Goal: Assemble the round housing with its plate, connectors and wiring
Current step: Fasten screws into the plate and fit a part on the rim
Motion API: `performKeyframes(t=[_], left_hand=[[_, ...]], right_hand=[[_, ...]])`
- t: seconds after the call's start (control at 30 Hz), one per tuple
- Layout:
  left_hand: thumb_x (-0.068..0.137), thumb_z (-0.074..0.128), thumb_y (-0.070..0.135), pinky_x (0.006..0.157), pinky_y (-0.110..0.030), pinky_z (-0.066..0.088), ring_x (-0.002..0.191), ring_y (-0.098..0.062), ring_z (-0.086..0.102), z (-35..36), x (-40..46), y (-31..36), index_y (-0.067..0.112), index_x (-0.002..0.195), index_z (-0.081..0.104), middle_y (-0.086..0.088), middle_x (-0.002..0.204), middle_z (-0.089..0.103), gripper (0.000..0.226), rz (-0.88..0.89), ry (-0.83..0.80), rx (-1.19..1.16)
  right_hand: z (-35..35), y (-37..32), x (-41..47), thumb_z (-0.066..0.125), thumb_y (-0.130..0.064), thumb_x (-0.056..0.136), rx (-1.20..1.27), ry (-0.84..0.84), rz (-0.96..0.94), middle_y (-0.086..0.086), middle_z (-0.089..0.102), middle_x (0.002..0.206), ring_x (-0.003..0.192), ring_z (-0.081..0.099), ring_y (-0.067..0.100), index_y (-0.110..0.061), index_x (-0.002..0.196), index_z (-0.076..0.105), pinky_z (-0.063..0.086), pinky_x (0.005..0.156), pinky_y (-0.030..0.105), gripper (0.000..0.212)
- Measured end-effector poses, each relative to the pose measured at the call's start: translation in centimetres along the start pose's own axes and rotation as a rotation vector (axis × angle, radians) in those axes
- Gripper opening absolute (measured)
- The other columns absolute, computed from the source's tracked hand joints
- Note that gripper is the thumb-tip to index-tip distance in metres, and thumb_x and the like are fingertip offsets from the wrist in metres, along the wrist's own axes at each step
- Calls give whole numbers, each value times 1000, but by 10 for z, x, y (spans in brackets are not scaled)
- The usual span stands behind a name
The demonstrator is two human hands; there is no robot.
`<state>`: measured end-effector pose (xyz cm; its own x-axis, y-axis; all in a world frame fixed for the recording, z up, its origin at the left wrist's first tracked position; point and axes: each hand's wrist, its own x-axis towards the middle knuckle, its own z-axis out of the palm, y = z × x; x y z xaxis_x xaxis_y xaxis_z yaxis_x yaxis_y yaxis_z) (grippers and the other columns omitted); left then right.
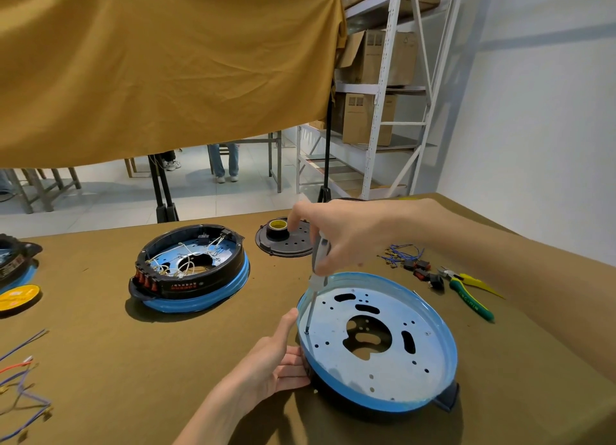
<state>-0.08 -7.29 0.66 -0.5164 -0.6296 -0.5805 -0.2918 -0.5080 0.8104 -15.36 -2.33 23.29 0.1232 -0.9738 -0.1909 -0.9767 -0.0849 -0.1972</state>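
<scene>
Head view: pliers [470, 291], switches [425, 271] beside housing [446, 354].

the round housing [446, 358] near the table's front edge has a blue rim, a black underside and a pale silver plate [383, 371] dotted with dark holes, on an olive-brown table cover [133, 361]. toward the table's back edge a second housing [191, 271] is black over blue, with red switches and white wires. by the right edge lie yellow-and-green pliers [470, 294] and blue wires [400, 254]; a mustard cloth [150, 71] hangs behind.
</scene>
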Motion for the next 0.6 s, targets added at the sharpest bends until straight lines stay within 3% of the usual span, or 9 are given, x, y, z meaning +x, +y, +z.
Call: performKeyframes(t=[0.1, 0.17, 0.27, 0.33, 0.47, 0.53, 0.6], left_hand=[[71, 62, 76, 70, -36, 64, 88, -30, 79, -3, -3, 3, -2, 110, 66, -19, 96, 79, 88, -27, -36, -18], [70, 63, 76, 75, -38, 65, 94, -31, 77, -3, -5, 4, -3, 112, 66, -20, 98, 79, 90, -39, -43, -17], [73, 63, 77, 76, -38, 65, 94, -31, 78, -3, -6, 4, -4, 114, 65, -20, 99, 78, 90, -43, -56, -21], [67, 64, 78, 74, -37, 65, 93, -31, 78, -4, -6, 5, -3, 113, 66, -20, 98, 79, 93, -50, -50, -25], [60, 66, 78, 68, -35, 63, 86, -30, 79, -3, -3, 5, -4, 111, 67, -20, 97, 79, 96, -47, -31, -35], [58, 66, 78, 67, -35, 63, 86, -30, 79, -3, -2, 4, -5, 111, 67, -21, 97, 78, 98, -44, -29, -33], [58, 66, 79, 67, -35, 63, 87, -30, 79, -3, -1, 3, -5, 111, 68, -21, 97, 78, 99, -44, -32, -30]], right_hand=[[4, -3, 4, 65, -39, 98, -131, 101, 0, 4, 70, 84, 54, 71, 18, -20, 134, 42, 61, 51, 34, 47], [6, -4, 6, 58, -50, 100, -201, 167, -8, 1, 70, 81, 53, 70, 17, -18, 132, 44, 62, 54, 37, 47], [3, -1, 6, 72, -43, 93, -51, 60, -14, 2, 71, 91, 68, 72, 19, -27, 140, 37, 63, 58, 34, 60], [-1, 1, 5, 78, -36, 89, -68, 44, -24, 1, 70, 96, 77, 73, 19, -29, 141, 37, 64, 68, 39, 66], [4, 3, 7, 62, -47, 99, -186, 187, -26, -5, 65, 76, 51, 68, 7, -21, 133, 46, 57, 54, 29, 46], [5, 4, 6, 63, -49, 97, -140, 159, -22, -4, 68, 83, 62, 71, 8, -24, 134, 45, 58, 60, 30, 48], [1, 6, 5, 75, -42, 89, -88, 55, -13, 1, 70, 102, 85, 73, 18, -30, 138, 40, 62, 75, 41, 61]])
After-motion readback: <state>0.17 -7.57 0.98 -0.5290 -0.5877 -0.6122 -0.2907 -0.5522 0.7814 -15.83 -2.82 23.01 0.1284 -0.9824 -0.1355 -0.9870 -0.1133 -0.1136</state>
